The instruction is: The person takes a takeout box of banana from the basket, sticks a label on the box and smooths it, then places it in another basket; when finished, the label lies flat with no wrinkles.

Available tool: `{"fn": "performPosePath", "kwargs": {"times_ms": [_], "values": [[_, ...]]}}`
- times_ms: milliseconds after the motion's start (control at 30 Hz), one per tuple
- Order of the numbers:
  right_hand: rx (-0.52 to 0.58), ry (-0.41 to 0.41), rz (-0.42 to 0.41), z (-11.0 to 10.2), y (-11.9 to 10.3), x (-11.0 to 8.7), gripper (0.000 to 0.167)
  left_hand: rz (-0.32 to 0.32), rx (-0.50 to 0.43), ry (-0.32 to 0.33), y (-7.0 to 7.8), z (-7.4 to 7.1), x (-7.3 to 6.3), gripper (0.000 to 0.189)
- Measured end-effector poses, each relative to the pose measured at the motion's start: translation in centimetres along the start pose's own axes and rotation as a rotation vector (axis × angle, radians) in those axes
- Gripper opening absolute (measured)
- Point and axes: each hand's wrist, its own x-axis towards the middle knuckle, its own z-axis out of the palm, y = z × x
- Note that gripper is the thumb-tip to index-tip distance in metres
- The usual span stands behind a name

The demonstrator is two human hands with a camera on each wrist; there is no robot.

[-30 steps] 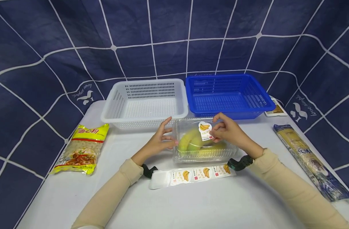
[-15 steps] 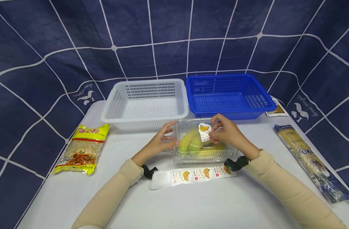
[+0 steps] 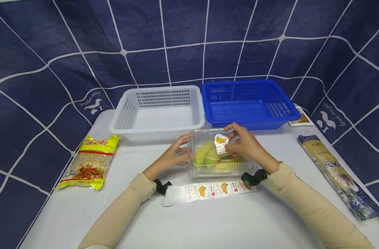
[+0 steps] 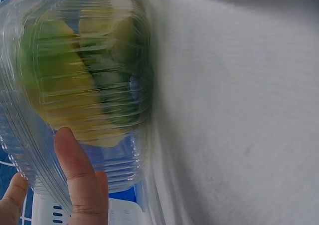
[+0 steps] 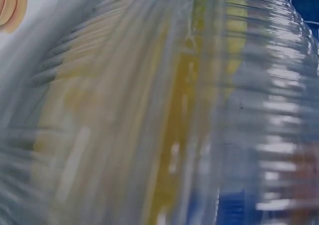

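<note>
A clear plastic clamshell box (image 3: 193,169) with bananas (image 3: 208,157) inside stands in the middle of the table. My right hand (image 3: 245,143) pinches a white sticker (image 3: 220,147) with a banana picture by its right side, over the lid. Whether the whole sticker touches the lid cannot be told. Spread fingers of my left hand (image 3: 173,155) rest against the box's left side; in the left wrist view a finger (image 4: 77,177) lies at its ribbed wall. The right wrist view shows the box close up and blurred. In front lies a strip of banana stickers (image 3: 197,192).
Behind the box stand a white basket (image 3: 156,130) and a blue basket (image 3: 248,123). A yellow food bag (image 3: 88,162) lies at the left, a long pasta packet (image 3: 338,174) at the right. A small flat pack (image 3: 301,119) sits beside the blue basket.
My right hand has shifted slightly left and the sticker with it. The upper left fingers have come down to the box's left edge. The box has stayed in place.
</note>
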Motion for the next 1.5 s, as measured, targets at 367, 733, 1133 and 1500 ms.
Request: {"fn": "performPosePath", "kwargs": {"times_ms": [367, 733, 1133, 1500], "values": [[-0.058, 0.015, -0.028, 0.0, 0.3, -0.1, 0.045, -0.005, -0.001, -0.001, 0.0, 0.1, 0.1, 0.082], [-0.239, -0.004, -0.050, 0.0, -0.1, -0.1, 0.042, 0.002, -0.007, -0.005, 0.3, 0.1, 0.1, 0.082], [-0.162, -0.021, -0.034, -0.4, 0.3, -0.2, 0.060, -0.005, 0.009, -0.006, 0.4, 0.0, 0.2, 0.082], [0.157, -0.041, -0.162, -1.5, 1.1, -1.8, 0.053, -0.012, 0.006, -0.001, 0.2, 0.1, 0.0, 0.082]]}}
